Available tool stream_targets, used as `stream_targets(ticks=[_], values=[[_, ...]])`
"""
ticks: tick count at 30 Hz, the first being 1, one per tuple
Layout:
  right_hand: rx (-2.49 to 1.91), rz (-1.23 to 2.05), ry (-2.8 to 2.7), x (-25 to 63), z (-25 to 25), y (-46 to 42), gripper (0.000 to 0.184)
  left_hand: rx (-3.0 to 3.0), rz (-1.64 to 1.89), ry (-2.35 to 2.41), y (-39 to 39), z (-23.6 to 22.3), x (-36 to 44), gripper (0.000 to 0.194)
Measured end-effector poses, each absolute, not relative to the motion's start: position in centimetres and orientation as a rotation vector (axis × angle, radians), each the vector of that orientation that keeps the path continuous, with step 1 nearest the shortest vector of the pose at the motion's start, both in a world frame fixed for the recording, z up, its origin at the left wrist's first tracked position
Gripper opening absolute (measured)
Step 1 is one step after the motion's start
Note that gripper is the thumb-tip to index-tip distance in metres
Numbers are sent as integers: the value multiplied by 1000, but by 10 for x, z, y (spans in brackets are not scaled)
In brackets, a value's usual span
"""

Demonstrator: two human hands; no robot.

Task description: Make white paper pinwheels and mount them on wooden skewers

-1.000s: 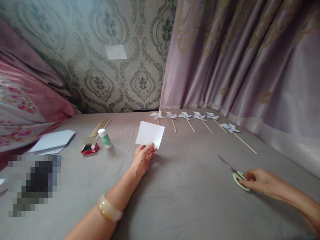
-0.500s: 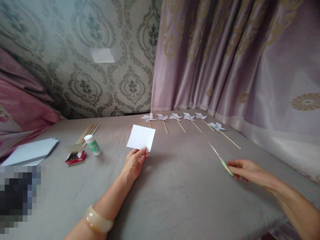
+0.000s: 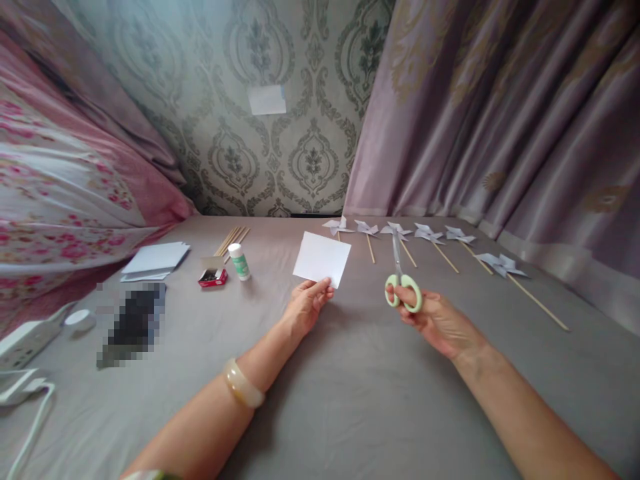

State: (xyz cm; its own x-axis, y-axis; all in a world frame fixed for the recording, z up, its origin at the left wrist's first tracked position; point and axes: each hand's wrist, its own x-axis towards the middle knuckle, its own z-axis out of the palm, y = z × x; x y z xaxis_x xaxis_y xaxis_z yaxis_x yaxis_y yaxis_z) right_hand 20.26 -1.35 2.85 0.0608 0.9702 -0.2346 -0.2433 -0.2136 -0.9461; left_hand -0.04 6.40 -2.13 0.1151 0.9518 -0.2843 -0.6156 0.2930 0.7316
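Observation:
My left hand (image 3: 306, 307) pinches the lower edge of a white paper square (image 3: 322, 259) and holds it upright above the grey sheet (image 3: 350, 400). My right hand (image 3: 437, 321) grips green-handled scissors (image 3: 401, 283), blades closed and pointing away from me, just right of the paper. A pale bangle (image 3: 243, 385) circles my left wrist.
Several paper pinwheels on wooden sticks (image 3: 430, 237) lie in a row at the back right below the curtain. At back left are loose sticks (image 3: 233, 239), a glue bottle (image 3: 239, 261), a small red box (image 3: 213, 277) and a paper stack (image 3: 155, 260). A power strip (image 3: 23, 343) sits at far left.
My right hand picked the scissors up off the sheet and carried them left, close to the paper. My left hand kept holding the paper.

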Motion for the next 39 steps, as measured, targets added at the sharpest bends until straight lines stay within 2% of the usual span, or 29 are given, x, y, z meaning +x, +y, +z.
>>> stream_targets(ticks=[5,11,16,22,28,35,39], values=[[-1245,1291,-1119,177,34,3,35,500,1220,825,65,-22,-1,17],[-1314,1350,-1226,163,11,6,44,552,1248,808,66,-25,-2,29],[-1500,1188,-1467,164,-2,4,57,577,1256,809,67,-24,-5,32],[-1588,1029,-1872,171,1,-7,56,561,1262,840,62,-13,-3,32],[-1508,1164,-1938,169,3,-10,61,558,1228,819,54,-4,4,31],[-1453,1353,-1772,169,0,-8,70,451,1201,824,56,-15,7,20],[-1465,1366,-1754,170,0,-7,71,451,1213,833,59,-17,7,20]])
